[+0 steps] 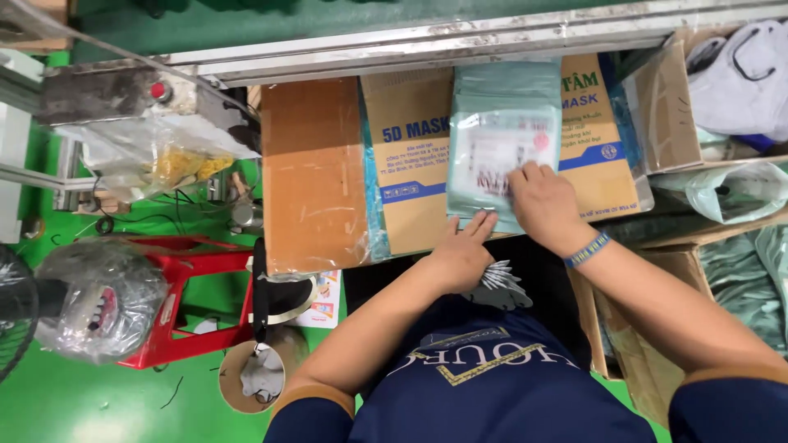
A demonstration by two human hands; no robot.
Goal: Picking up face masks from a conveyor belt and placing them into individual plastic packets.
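In the head view, a pale green plastic pouch [502, 139] with a white label lies flat on a cardboard box [410, 172] in the upper middle of the frame. The right hand [542, 201] rests on the pouch's lower right part, palm down, fingers bent slightly and close together, their tips pressing on the label. The left hand [464, 250] lies just below the pouch's lower edge, flat and open, fingers stretched together, the tips touching that edge. So the pouch reaches up the frame from both hands. A blue wristband [587, 248] circles the right wrist. At the left of the frame stands a red plastic stool [193, 299] on the green floor [98, 402]; more green pouches [739, 271] fill a carton at the right edge.
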